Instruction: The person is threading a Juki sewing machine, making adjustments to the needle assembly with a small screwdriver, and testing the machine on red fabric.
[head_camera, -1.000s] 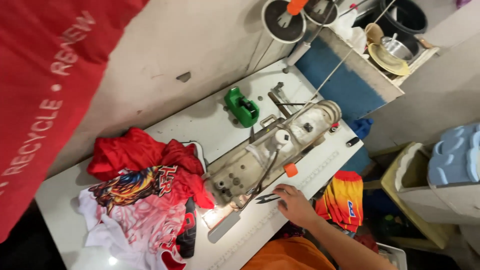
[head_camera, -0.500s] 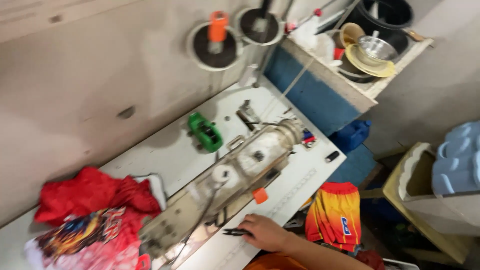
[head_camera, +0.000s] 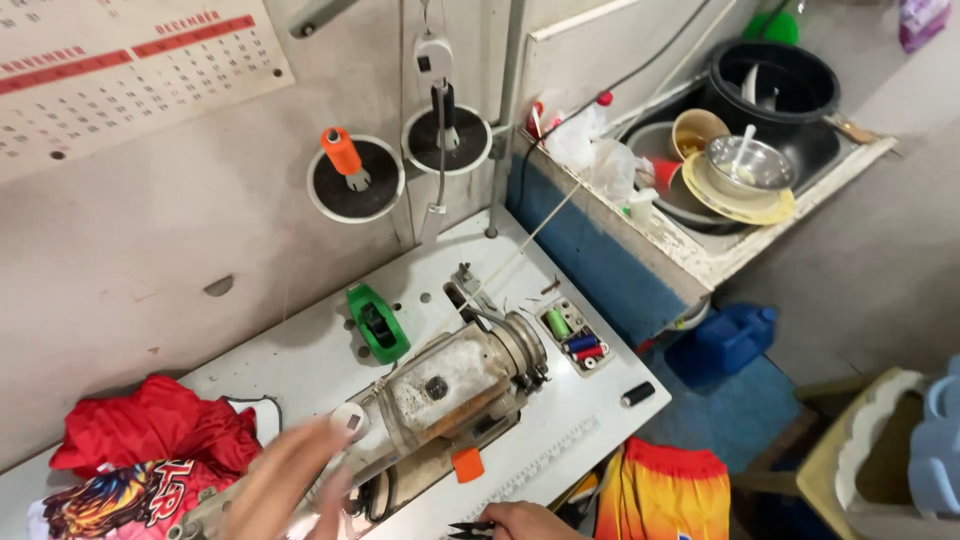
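An old grey sewing machine (head_camera: 450, 390) lies across the white table (head_camera: 560, 440). My left hand (head_camera: 290, 480), blurred by motion, hovers with fingers apart over the machine's left end, close to its round white knob (head_camera: 350, 421). My right hand (head_camera: 535, 522) rests at the table's front edge, partly cut off by the frame, and grips small black thread snips (head_camera: 468, 527). Red and printed cloth (head_camera: 150, 440) is heaped at the table's left end.
A green holder (head_camera: 378, 322), a tray of thread bobbins (head_camera: 575, 338) and a black spool (head_camera: 637, 394) sit on the table. Orange (head_camera: 343, 152) and black (head_camera: 444, 105) thread cones stand behind. A sink of dishes (head_camera: 740, 170), blue jug (head_camera: 730, 340), orange shorts (head_camera: 665, 490) and chair (head_camera: 880, 450) lie right.
The view has swung toward the wall and sink. My left hand has come into view over the machine. My right hand stays at the table's front edge with the snips.
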